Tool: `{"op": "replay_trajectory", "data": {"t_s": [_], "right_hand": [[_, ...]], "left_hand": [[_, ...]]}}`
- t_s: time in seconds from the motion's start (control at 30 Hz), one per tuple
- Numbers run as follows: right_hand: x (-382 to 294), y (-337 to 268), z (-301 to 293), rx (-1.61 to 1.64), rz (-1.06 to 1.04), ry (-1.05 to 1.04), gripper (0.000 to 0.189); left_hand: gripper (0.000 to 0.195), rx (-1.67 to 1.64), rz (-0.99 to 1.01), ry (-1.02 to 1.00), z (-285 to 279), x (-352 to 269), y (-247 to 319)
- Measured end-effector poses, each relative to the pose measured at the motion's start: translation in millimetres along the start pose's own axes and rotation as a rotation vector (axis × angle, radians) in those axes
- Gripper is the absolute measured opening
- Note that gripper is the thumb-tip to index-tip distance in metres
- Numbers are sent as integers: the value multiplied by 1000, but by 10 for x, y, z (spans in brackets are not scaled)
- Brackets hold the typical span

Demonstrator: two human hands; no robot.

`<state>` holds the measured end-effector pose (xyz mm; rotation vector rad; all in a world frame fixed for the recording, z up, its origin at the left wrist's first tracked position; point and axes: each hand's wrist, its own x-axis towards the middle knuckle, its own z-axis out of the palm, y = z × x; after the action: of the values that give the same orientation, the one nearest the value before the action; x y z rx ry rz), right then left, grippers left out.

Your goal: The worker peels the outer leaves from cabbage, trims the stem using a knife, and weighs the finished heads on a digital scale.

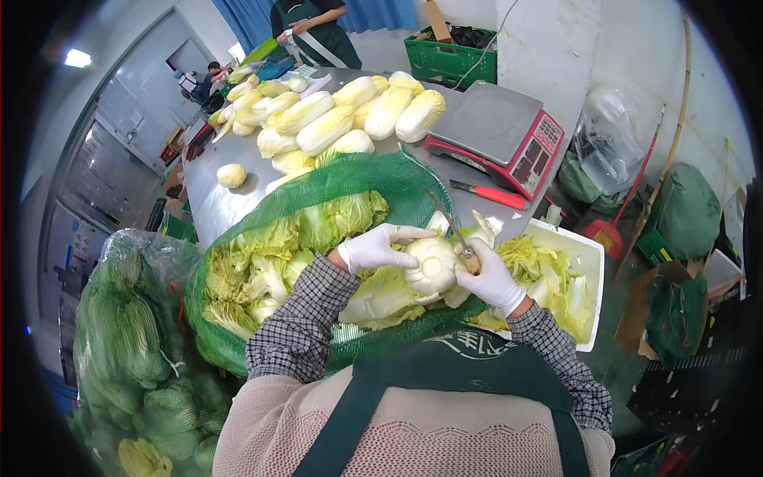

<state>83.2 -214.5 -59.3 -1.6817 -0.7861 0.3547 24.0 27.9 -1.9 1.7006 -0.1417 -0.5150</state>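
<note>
A napa cabbage faces me with its round white root end. My left hand, in a white glove, grips it from the left. In my gloved right hand is a knife with a wooden handle, its blade slanting up and left past the cabbage; the fingers also touch the cabbage's right side. Under and around both hands lies an open green mesh sack holding several leafy cabbages. Loose outer leaves rest below the held cabbage.
Trimmed cabbages are heaped on the metal table. A red scale and an orange-handled knife lie to the right. A white foam box holds leaf trimmings. Full mesh sacks stand left. Across the table is a person.
</note>
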Motion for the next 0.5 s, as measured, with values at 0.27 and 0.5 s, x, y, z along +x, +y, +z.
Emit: {"op": "replay_trajectory", "data": {"t_s": [0.27, 0.5], "right_hand": [[-49, -20, -71, 35, 29, -20, 30], [-118, -30, 94, 38, -52, -121, 30]], "left_hand": [[48, 529, 159, 105, 48, 3, 66], [36, 737, 145, 567, -160, 33, -404]]}}
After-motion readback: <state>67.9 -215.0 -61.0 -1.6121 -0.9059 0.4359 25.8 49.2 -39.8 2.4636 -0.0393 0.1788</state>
